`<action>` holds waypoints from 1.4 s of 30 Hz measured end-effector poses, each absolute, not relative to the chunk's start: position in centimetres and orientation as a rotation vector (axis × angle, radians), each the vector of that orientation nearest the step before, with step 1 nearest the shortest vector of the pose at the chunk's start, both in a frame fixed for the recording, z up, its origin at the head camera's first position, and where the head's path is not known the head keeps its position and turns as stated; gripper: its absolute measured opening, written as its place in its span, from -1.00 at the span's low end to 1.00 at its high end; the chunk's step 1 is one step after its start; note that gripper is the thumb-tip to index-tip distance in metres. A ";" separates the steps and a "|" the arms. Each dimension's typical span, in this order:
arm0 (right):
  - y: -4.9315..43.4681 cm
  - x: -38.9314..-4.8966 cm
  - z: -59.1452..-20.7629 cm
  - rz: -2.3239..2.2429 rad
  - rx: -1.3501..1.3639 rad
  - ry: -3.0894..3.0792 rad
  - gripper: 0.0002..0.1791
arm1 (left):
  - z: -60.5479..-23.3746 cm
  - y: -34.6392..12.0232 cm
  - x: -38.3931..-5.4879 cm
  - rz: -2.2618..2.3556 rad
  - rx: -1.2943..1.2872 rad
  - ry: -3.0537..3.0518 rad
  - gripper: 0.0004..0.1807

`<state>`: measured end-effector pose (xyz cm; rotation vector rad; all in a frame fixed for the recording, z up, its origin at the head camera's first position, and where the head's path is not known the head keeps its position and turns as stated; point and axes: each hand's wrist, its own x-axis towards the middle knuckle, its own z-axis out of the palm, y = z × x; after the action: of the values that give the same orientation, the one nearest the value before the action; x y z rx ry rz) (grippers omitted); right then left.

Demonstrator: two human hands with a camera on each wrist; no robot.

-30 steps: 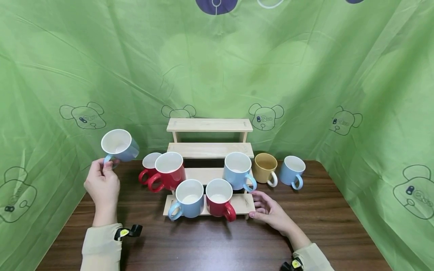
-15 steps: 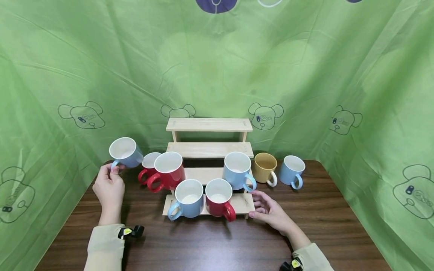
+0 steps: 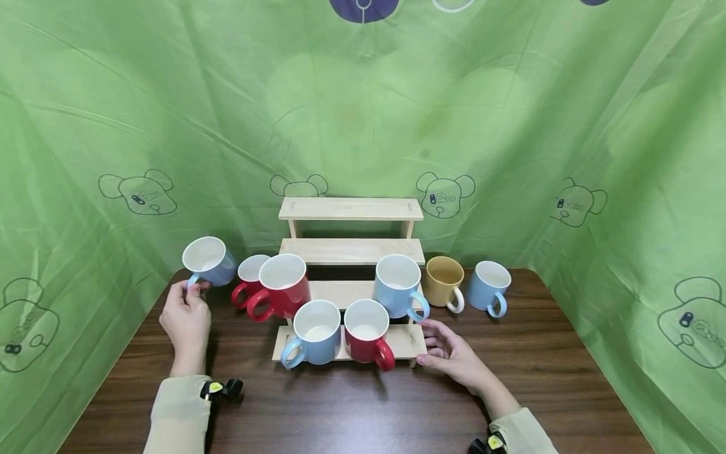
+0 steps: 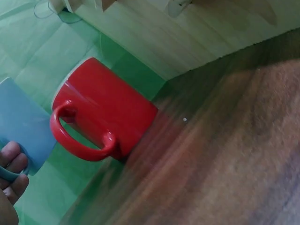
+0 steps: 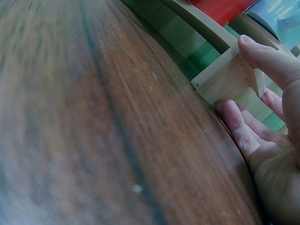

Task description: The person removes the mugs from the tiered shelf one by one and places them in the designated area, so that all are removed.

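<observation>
While we pinch a blue mug [image 3: 220, 270], we clasp a wooden stand [image 3: 351, 251]

Near the tabletop's [image 3: 363, 410] far left corner, our left hand [image 3: 187, 315] grasps that mug's handle, just left of a red mug [image 4: 108, 101]; whether its base touches down, we cannot tell. Our right hand [image 3: 454, 357] has thumb and fingers around the stand's lowest right end.

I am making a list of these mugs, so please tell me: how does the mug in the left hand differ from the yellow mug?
The held mug is light blue outside and white inside; the yellow mug is yellow outside and inside. The held mug's handle is blue, the yellow mug's white. The left hand grips the held mug; neither hand touches the yellow mug. Both have one handle.
</observation>
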<state>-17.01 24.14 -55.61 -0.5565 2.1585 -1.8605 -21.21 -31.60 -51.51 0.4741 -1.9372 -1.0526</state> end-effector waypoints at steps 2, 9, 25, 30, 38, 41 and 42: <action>24.2 -17.0 -55.6 -1.853 -0.547 2.164 -0.19 | -51.8 -31.6 -21.2 -1.054 0.486 -1.946 -0.81; 24.2 -17.0 -55.7 -1.851 -0.533 2.171 -0.20 | -52.5 -31.6 -21.1 -1.035 0.500 -1.963 -0.80; 24.1 -16.9 -55.5 -1.862 -0.553 2.162 -0.19 | -54.0 -31.8 -21.0 -1.035 0.560 -1.993 -0.77; 24.1 -17.0 -55.5 -1.870 -0.564 2.154 -0.19 | -54.2 -31.9 -21.0 -1.060 0.583 -2.004 -0.77; 24.1 -17.0 -55.5 -1.866 -0.560 2.154 -0.20 | -54.5 -31.9 -21.0 -1.074 0.613 -2.031 -0.77; 24.1 -17.0 -55.5 -1.863 -0.552 2.158 -0.20 | -54.7 -31.9 -21.1 -1.076 0.613 -2.045 -0.77; 24.0 -17.0 -55.4 -1.863 -0.548 2.158 -0.20 | -54.8 -31.9 -21.2 -1.074 0.616 -2.051 -0.77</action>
<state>-16.98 24.04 -55.41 -0.5483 2.1577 -1.8626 -21.18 -31.89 -54.80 0.6157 -2.0512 -1.0744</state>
